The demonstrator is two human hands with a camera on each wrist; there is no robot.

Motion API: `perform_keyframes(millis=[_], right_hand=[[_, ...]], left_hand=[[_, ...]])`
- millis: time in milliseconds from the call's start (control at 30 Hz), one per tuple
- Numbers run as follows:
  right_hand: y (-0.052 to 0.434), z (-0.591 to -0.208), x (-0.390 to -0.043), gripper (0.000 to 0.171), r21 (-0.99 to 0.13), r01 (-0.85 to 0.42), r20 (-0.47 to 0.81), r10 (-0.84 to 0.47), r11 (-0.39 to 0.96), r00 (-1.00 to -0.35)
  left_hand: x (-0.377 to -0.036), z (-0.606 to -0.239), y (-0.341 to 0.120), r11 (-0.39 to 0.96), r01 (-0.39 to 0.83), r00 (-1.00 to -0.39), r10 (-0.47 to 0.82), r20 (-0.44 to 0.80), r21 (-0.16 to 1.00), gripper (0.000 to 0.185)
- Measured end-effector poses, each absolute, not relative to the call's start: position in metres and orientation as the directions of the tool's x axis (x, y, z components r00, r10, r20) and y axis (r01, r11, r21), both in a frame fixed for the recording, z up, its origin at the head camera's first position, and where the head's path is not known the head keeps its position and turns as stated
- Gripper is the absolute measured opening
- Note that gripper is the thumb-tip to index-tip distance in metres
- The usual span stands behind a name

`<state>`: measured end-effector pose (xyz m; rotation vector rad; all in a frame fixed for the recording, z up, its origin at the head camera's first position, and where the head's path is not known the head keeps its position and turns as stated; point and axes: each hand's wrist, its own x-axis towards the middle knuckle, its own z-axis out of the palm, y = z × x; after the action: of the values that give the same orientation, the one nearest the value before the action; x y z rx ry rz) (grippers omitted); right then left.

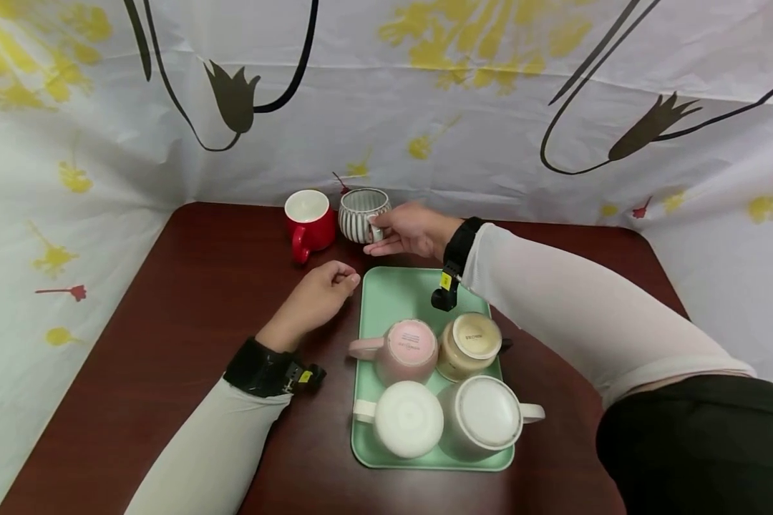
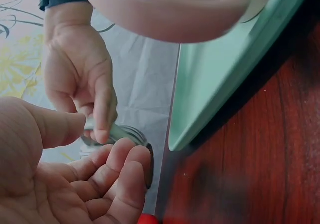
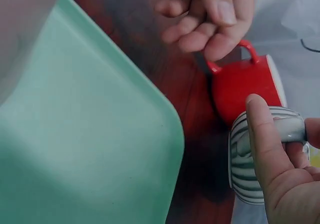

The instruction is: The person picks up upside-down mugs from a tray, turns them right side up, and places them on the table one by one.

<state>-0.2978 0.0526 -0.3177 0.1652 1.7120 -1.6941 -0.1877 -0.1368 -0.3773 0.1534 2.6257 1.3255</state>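
At the back of the table, my right hand [image 1: 409, 230] pinches the handle of a grey-and-white striped mug [image 1: 354, 218], which stands upright. In the right wrist view, the handle passes between the thumb and fingers, with one finger stretched along the striped mug [image 3: 245, 179]. Just left of it is a red mug [image 1: 315, 227] with a white inside, its handle facing the front. My left hand [image 1: 318, 297] hovers in front of the red mug, fingers loosely curled around nothing. In the left wrist view its palm [image 2: 60, 184] shows bare.
A green tray [image 1: 393, 286] lies in front of my right hand. Upside down on it are a pink mug [image 1: 412, 347], a tan mug [image 1: 470, 343], a white mug [image 1: 409, 418] and a larger whitish mug [image 1: 489, 411]. A patterned white cloth [image 1: 361, 107] hangs behind the dark table [image 1: 200, 286].
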Motion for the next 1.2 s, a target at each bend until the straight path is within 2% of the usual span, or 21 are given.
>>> perform_keyframes(millis=[200, 367, 633, 900, 1200], right_hand=[[0.05, -0.329, -0.303, 0.04, -0.811, 0.56, -0.579, -0.357, 0.167, -0.733], [0.048, -0.338, -0.304, 0.038, -0.815, 0.554, -0.575, -0.354, 0.169, -0.738], [0.046, -0.346, -0.302, 0.02, -0.793, 0.459, -0.588, -0.307, 0.4, -0.748], [0.043, -0.349, -0.303, 0.015, -0.808, 0.438, -0.569, -0.33, 0.393, -0.753], [0.051, -0.333, -0.301, 0.03, -0.754, 0.209, -0.512, -0.359, 0.623, -0.78]], left_hand=[[-0.189, -0.376, -0.133, 0.602, -0.005, -0.973, 0.181, -0.142, 0.799, 0.032], [-0.19, -0.377, -0.133, 0.614, 0.033, -0.977, 0.186, -0.104, 0.789, 0.032], [-0.189, -0.378, -0.136, 0.607, 0.039, -0.981, 0.175, -0.086, 0.794, 0.029], [-0.188, -0.377, -0.135, 0.608, 0.03, -0.978, 0.181, -0.101, 0.793, 0.03], [-0.188, -0.379, -0.137, 0.619, 0.042, -0.978, 0.187, -0.096, 0.785, 0.031]])
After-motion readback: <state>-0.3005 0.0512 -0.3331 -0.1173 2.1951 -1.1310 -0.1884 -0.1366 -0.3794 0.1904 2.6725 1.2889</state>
